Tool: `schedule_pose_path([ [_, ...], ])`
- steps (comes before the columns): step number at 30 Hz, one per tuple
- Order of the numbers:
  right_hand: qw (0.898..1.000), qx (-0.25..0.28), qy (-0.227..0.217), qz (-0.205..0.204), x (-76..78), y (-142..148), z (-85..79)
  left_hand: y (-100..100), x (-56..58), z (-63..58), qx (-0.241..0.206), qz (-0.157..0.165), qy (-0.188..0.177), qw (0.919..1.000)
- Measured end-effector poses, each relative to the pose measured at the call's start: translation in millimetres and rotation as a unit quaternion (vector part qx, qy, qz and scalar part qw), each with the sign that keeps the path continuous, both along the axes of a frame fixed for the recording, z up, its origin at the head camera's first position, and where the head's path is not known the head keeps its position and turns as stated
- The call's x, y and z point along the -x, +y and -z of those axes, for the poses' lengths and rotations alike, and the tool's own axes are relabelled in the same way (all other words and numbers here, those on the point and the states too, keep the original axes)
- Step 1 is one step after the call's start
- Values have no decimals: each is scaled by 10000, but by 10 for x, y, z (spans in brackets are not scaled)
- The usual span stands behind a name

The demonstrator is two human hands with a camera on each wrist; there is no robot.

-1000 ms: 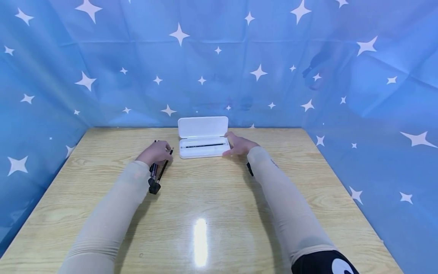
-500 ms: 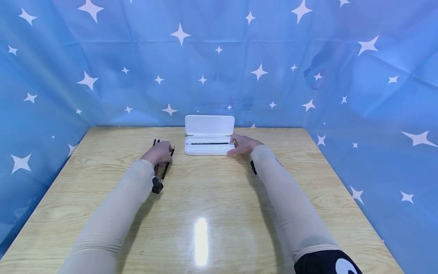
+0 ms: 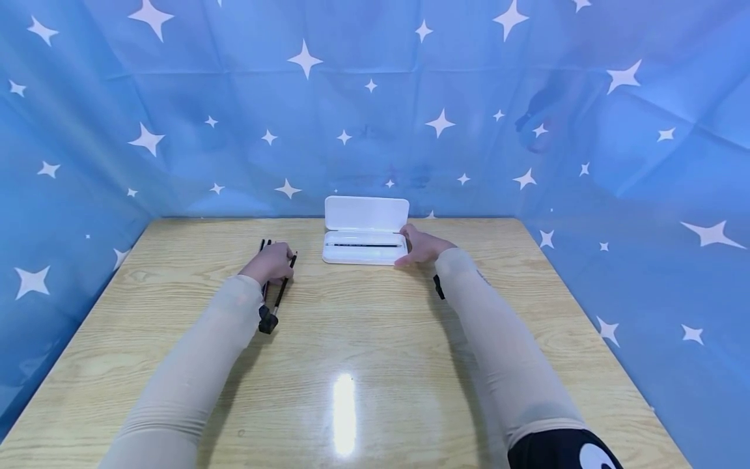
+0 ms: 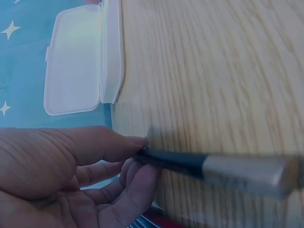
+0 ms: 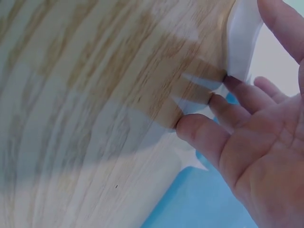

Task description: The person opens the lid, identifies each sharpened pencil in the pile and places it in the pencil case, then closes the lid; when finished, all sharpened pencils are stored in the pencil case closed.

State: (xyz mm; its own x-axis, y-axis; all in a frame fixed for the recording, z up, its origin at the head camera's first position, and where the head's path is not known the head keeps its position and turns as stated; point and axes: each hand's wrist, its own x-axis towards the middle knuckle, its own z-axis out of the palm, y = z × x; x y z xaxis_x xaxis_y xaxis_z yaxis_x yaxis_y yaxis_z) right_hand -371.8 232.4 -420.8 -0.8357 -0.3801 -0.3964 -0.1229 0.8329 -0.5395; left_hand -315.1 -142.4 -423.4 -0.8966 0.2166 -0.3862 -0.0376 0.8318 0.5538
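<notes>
Pale fitted sleeves (image 3: 193,365), white-printed black fabric (image 3: 547,449) at the right one's upper end

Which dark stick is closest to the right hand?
The slim stick lying lengthwise inside the open white case; the other dark sticks are outside it, by the left hand.

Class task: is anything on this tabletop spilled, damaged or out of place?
Nothing stands out. The bright patch on the table seems to be reflected light, not a spill; the white case lies open with one slender stick lengthwise inside.
</notes>
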Motion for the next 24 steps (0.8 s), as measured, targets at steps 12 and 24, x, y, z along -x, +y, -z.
schedule_pose_path([
  [12, 9997, 169, 19, 186, -7, 28, 55, -21, -20, -3, -260, -57, -50, 9996],
  [24, 9996, 124, 171, 161, -3, 59, 61, -3, 24, -129, -505, -106, 258, 9983],
])
